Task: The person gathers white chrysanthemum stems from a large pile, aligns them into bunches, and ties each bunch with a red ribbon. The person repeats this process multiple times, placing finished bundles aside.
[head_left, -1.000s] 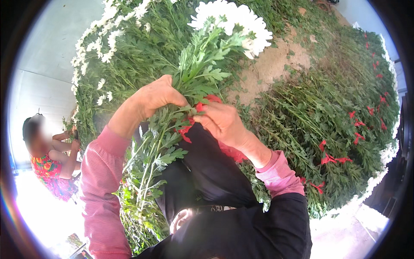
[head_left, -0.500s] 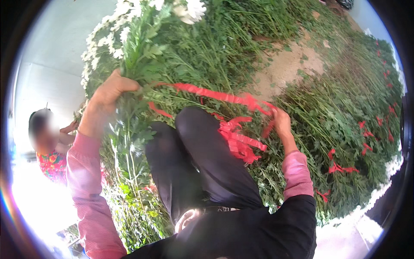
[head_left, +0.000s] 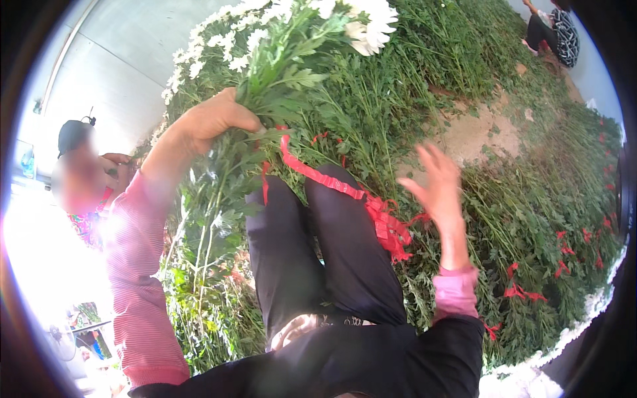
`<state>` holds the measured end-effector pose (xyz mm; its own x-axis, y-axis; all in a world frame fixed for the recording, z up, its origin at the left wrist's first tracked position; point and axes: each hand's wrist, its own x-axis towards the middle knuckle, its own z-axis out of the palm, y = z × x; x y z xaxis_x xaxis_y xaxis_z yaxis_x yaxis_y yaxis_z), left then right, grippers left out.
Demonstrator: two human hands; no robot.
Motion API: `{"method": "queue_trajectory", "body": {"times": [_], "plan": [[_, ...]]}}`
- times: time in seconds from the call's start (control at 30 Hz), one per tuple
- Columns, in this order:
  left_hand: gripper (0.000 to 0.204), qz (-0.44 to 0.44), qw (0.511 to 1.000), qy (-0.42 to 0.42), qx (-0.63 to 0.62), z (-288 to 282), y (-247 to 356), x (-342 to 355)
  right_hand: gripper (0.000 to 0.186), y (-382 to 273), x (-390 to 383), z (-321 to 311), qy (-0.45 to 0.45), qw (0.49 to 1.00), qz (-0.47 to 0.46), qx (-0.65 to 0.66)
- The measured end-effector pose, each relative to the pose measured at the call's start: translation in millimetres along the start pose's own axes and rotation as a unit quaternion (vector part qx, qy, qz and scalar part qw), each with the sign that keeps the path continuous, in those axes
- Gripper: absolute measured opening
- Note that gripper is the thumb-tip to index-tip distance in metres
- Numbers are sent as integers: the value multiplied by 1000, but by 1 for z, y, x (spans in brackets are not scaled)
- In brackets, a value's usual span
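Note:
My left hand (head_left: 222,119) is closed round the green stems of a bunch of white chrysanthemums (head_left: 282,76), whose blooms point away from me. Below the fist the leafy stems hang down beside my left knee. A red ribbon (head_left: 322,174) runs from beside that hand across my thighs. It ends in a tangled heap of red ribbon (head_left: 390,229) by my right leg. Raised over the foliage, my right hand (head_left: 438,182) has its fingers spread and holds nothing.
Cut chrysanthemum stems (head_left: 371,99) lie heaped ahead. On the right is a pile of bunches (head_left: 531,219) with red ties. A bare patch of ground (head_left: 478,136) shows between them. One person (head_left: 83,179) sits at the left, another (head_left: 557,36) at the far right.
My right hand has let go of the red ribbon and opened; the ribbon now droops onto my legs. The left hand and its bunch have shifted right and a little farther away in view.

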<state>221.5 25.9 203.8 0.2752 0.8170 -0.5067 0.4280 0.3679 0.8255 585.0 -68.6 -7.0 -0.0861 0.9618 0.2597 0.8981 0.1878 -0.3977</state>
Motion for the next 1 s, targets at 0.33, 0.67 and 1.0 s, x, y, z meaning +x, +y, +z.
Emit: {"method": "queue_trajectory", "body": {"times": [0.33, 0.67, 1.0], "plan": [[35, 42, 994, 71, -66, 13, -13, -35, 24, -129, 55, 56, -221, 725, 111, 643], [40, -22, 982, -81, -169, 30, -63, -13, 15, -194, 62, 35, -1, 926, -284, 250], [50, 92, 882, 166, 431, 68, -76, -4, 22, -174, 21, -12, -229, 941, -146, 202]]}}
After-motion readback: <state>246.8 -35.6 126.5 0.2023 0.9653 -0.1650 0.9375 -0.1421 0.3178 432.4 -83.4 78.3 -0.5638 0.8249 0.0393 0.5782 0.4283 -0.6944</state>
